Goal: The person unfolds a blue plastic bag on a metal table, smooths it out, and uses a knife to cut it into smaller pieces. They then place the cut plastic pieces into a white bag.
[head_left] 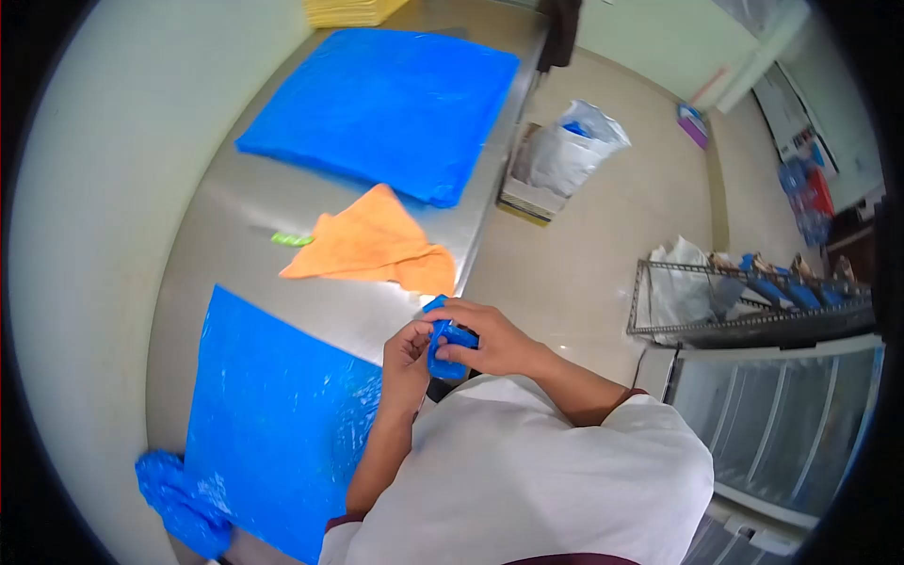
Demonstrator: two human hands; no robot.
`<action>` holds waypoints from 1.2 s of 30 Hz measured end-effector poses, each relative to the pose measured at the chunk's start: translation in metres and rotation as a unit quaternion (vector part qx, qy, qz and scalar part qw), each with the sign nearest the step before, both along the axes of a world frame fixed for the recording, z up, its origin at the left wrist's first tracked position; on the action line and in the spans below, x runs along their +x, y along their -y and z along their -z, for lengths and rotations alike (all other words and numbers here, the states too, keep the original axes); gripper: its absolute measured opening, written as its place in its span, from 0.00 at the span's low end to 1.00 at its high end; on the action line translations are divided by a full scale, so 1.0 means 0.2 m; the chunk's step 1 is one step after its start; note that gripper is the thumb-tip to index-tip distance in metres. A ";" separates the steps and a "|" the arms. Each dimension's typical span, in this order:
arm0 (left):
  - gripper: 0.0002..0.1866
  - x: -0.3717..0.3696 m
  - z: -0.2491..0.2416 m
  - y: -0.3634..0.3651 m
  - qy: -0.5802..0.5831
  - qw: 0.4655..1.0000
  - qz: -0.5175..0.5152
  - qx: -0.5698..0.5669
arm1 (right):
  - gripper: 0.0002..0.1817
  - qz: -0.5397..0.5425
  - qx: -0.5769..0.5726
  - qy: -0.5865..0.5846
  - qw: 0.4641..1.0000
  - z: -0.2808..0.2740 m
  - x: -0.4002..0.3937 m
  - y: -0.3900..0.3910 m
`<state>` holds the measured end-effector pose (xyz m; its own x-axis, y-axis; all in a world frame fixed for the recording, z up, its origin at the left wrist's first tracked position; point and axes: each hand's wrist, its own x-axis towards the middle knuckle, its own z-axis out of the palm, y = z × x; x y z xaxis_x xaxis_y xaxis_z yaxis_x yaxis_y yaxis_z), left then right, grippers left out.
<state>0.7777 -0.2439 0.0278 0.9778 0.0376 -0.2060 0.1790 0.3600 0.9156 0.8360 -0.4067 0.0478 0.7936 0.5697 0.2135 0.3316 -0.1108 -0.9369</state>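
Centrally, a small, bright-blue, plastic-looking bundle (450, 369) runs roughly twelve to six o'clock, the right hand (485, 337) curled around it from three, the left hand (407, 356) pinching its nine-o'clock edge.

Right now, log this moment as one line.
left hand: fingers at blue item; right hand: holding it; orange cloth: on metal counter; near blue sheet: on counter
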 end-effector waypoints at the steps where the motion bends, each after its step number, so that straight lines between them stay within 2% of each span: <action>1: 0.04 0.03 0.00 0.05 -0.019 1.000 0.012 -0.017 | 0.20 -0.019 -0.018 -0.017 1.000 -0.01 0.01 0.06; 3: 0.07 0.10 0.03 0.09 -0.056 0.997 0.025 -0.048 | 0.19 0.001 -0.054 -0.018 0.998 0.05 0.09 0.17; 5: 0.10 0.19 0.12 0.15 -0.036 0.998 0.047 0.017 | 0.18 0.007 -0.077 -0.032 0.996 0.10 0.21 0.28; 6: 0.10 0.26 0.14 0.19 -0.024 0.997 0.056 0.047 | 0.14 0.013 -0.073 0.008 0.997 0.15 0.29 0.33; 9: 0.14 0.51 0.14 0.39 -0.046 0.995 0.047 0.075 | 0.13 -0.017 -0.106 -0.074 0.992 0.25 0.66 0.56; 12: 0.18 0.77 0.17 0.59 -0.084 0.991 0.026 0.106 | 0.14 0.058 -0.052 -0.073 0.994 0.57 1.18 0.95; 14: 0.18 0.88 0.28 0.63 -0.086 0.986 0.043 0.138 | 0.14 0.139 -0.085 -0.047 0.986 0.78 1.59 1.26; 15: 0.18 0.93 0.31 0.66 -0.089 0.983 0.051 0.151 | 0.13 0.237 -0.051 -0.064 0.968 0.87 1.79 1.41; 16: 0.17 0.98 0.31 0.70 -0.105 0.981 0.033 0.159 | 0.11 0.338 0.049 -0.205 0.917 0.76 1.96 1.54; 17: 0.16 1.03 0.28 0.73 -0.115 0.974 0.027 0.194 | 0.12 0.404 0.173 -0.165 0.883 0.88 2.19 1.72; 18: 0.15 1.06 0.30 0.76 -0.132 0.973 0.008 0.187 | 0.14 0.422 0.252 -0.141 0.859 0.78 2.35 1.85; 19: 0.15 1.06 0.33 0.78 -0.150 0.972 -0.010 0.180 | 0.15 0.500 0.309 -0.143 0.796 0.74 2.51 1.95; 21: 0.14 1.07 0.40 0.81 -0.182 0.968 -0.032 0.171 | 0.12 0.519 0.409 -0.094 0.745 0.74 2.76 2.12; 24: 0.14 1.09 0.45 0.86 -0.217 0.961 -0.032 0.169 | 0.09 0.560 0.432 -0.101 0.700 0.95 3.03 2.23; 26: 0.14 1.17 0.49 0.90 -0.230 0.956 -0.029 0.178 | 0.08 0.570 0.374 -0.247 0.689 1.34 3.22 2.27; 27: 0.14 1.20 0.49 0.91 -0.228 0.957 -0.032 0.178 | 0.07 0.570 0.344 -0.316 0.676 1.37 3.25 2.23; 29: 0.14 1.26 0.48 0.92 -0.224 0.957 -0.038 0.179 | 0.08 0.514 0.280 -0.367 0.723 1.44 3.29 2.16; 30: 0.14 1.28 0.49 0.91 -0.225 0.956 -0.041 0.184 | 0.09 0.460 0.224 -0.350 0.785 1.45 3.33 2.12; 33: 0.14 1.33 0.48 0.92 -0.234 0.950 -0.050 0.198 | 0.12 0.326 0.269 -0.321 0.847 1.41 3.37 2.09; 34: 0.14 1.34 0.48 0.92 -0.236 0.949 -0.051 0.202 | 0.11 0.322 0.315 -0.318 0.835 1.40 3.37 2.11; 36: 0.14 1.36 0.49 0.92 -0.238 0.948 -0.048 0.207 | 0.12 0.360 0.278 -0.348 0.820 1.49 3.36 2.18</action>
<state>1.0500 -0.4281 -0.0710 0.7653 0.2961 -0.5716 0.5927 0.0223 0.8051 1.5090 -0.8420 -0.2497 0.9215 -0.1319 -0.3654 -0.2681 0.4648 -0.8438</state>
